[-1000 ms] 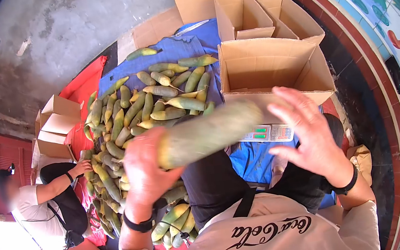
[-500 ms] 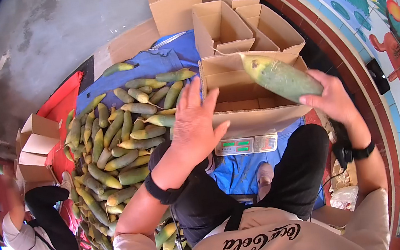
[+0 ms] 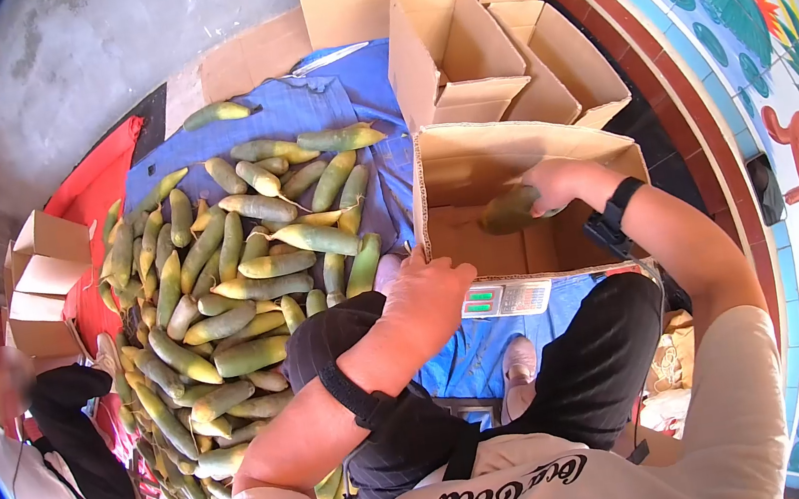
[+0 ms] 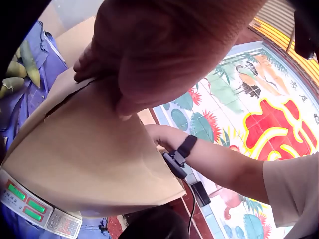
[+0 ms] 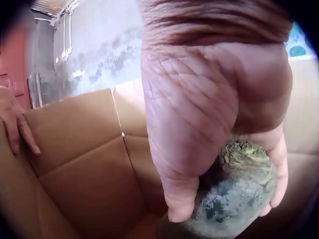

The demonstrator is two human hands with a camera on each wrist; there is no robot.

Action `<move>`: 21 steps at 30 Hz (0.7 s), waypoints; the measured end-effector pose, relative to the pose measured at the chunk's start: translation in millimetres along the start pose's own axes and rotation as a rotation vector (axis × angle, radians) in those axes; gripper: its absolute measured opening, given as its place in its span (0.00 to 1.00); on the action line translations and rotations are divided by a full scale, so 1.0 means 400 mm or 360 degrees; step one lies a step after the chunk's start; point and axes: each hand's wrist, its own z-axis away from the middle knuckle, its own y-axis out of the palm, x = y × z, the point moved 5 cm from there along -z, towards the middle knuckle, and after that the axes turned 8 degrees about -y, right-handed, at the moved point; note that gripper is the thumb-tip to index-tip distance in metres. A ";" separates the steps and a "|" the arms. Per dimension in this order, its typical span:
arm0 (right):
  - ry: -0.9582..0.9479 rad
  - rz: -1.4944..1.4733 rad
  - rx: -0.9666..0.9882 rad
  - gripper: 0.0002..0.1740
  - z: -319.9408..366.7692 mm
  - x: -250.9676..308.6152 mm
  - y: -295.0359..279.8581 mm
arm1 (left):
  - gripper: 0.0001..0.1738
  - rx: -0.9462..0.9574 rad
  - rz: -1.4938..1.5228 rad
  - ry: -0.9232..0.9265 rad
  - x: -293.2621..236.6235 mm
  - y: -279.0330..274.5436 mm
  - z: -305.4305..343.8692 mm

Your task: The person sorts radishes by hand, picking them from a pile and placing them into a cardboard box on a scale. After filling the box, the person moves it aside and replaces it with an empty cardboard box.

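My right hand reaches down inside an open cardboard box, gripping a thick green radish by its cut top end. The right wrist view shows thumb and fingers on either side of the radish, whose far end is out of sight. At the box's near left corner, my left hand holds the rim, fingers hooked over it and thumb against the outer wall in the left wrist view. Under the box's near side a digital scale shows green digits.
A large pile of green radishes lies on blue and red sheeting to the left. Several open cardboard boxes stand behind the box. Another person sits at the far left. A tiled wall runs along the right.
The radish went from my left hand to my right and was lowered into the box. My left hand, free half a second ago, now holds the box's rim.
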 end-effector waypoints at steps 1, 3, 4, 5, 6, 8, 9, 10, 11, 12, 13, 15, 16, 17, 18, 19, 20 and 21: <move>-0.0010 -0.0125 0.0094 0.31 -0.034 -0.001 0.027 | 0.09 -0.0074 0.0017 0.0009 0.000 -0.003 0.001; 0.0131 -0.0446 0.0358 0.38 -0.051 0.019 0.053 | 0.09 -0.0128 0.0055 -0.0007 0.002 -0.003 -0.001; 0.0117 -0.0443 0.0374 0.38 -0.070 0.016 0.077 | 0.09 -0.0188 0.0085 -0.0005 0.002 -0.007 0.000; 0.0203 -0.0622 0.0447 0.39 -0.092 -0.006 0.123 | 0.09 -0.0178 0.0092 -0.0022 0.002 -0.008 -0.001; 0.0293 -0.0804 0.0517 0.40 -0.103 -0.024 0.159 | 0.08 -0.0136 0.0054 -0.0017 0.001 -0.010 -0.004; 0.0249 -0.0777 0.0534 0.32 -0.132 -0.067 0.212 | 0.07 -0.0079 0.0022 -0.0025 0.005 -0.009 -0.006; 0.0305 -0.0561 0.0648 0.27 -0.157 -0.105 0.244 | 0.08 -0.0104 0.0014 -0.0010 0.003 -0.011 -0.005; 0.0362 -0.0345 0.0752 0.22 -0.163 -0.147 0.268 | 0.09 -0.0132 0.0001 0.0009 0.001 -0.013 -0.007; 0.0396 -0.0548 0.0440 0.16 -0.157 -0.192 0.267 | 0.09 -0.0126 0.0002 0.0004 0.001 -0.014 -0.008; 0.0385 -0.0550 0.0444 0.16 -0.139 -0.170 0.234 | 0.08 -0.0154 0.0011 0.0015 0.000 -0.019 -0.008; 0.0258 -0.0657 0.0353 0.15 -0.092 -0.113 0.148 | 0.08 -0.0183 0.0019 0.0026 -0.001 -0.023 -0.007; 0.0116 -0.0761 0.0264 0.14 -0.003 -0.014 0.011 | 0.07 -0.0188 0.0013 -0.0008 -0.005 -0.023 -0.009; -0.0023 -0.0818 0.0097 0.15 0.040 0.035 -0.047 | 0.07 -0.0198 0.0009 -0.0024 -0.005 -0.024 -0.012; -0.0161 -0.0873 -0.0067 0.15 0.080 0.073 -0.083 | 0.07 -0.0193 0.0007 -0.0028 -0.006 -0.025 -0.013; -0.0166 -0.0877 -0.0061 0.15 0.116 0.098 -0.085 | 0.07 -0.0176 0.0007 -0.0034 -0.006 -0.026 -0.013; -0.0386 -0.0801 -0.0272 0.15 0.154 0.136 -0.096 | 0.08 -0.0160 0.0005 -0.0039 -0.006 -0.027 -0.013; -0.0609 -0.0721 -0.0480 0.16 0.196 0.179 -0.103 | 0.08 -0.0154 0.0003 -0.0051 -0.006 -0.027 -0.012; -0.0607 -0.0736 -0.0541 0.16 0.234 0.211 -0.095 | 0.09 -0.0158 0.0001 -0.0035 -0.006 -0.028 -0.010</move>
